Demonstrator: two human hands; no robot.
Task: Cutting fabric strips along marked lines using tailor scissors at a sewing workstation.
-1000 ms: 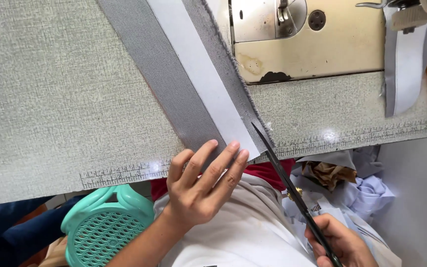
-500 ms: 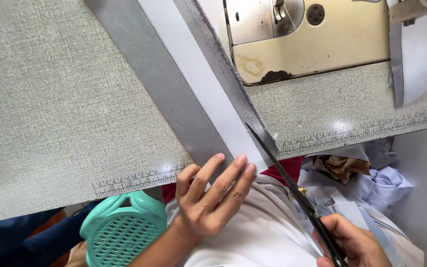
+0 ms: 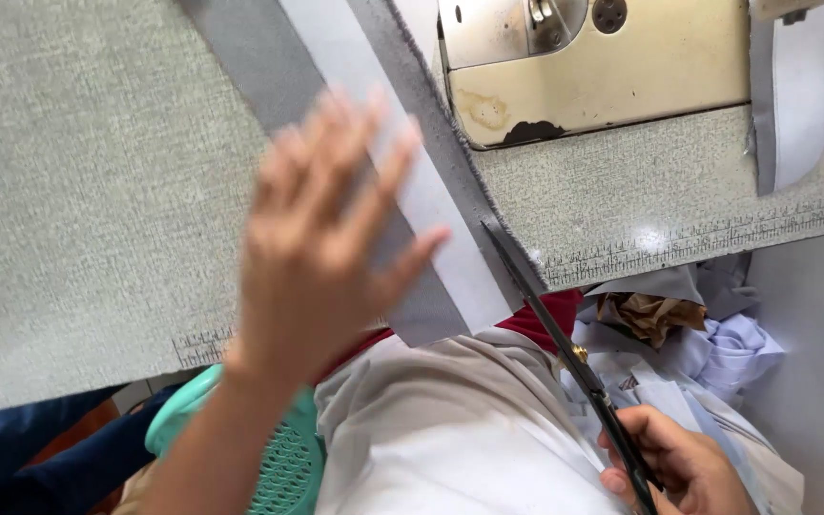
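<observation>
A long grey fabric strip (image 3: 240, 57) with a white band (image 3: 450, 248) on it lies slantwise across the table and hangs over the near edge. My left hand (image 3: 321, 224) hovers above the strip, blurred, fingers spread, holding nothing. My right hand (image 3: 684, 467) at the lower right grips the handles of black scissors (image 3: 555, 329). The blades point up along the right edge of the strip, tip at the table's edge.
A speckled grey table (image 3: 78, 191) has a ruler scale (image 3: 717, 243) printed along its near edge. A cream sewing machine base (image 3: 603, 67) sits at the top. A white strip (image 3: 798, 95) hangs at the right. Fabric scraps (image 3: 708, 339) lie below the table. A teal basket (image 3: 278, 458) is by my lap.
My left hand has lifted off the strip's end and risen toward the camera, over the table. The scissors stay along the strip's right edge.
</observation>
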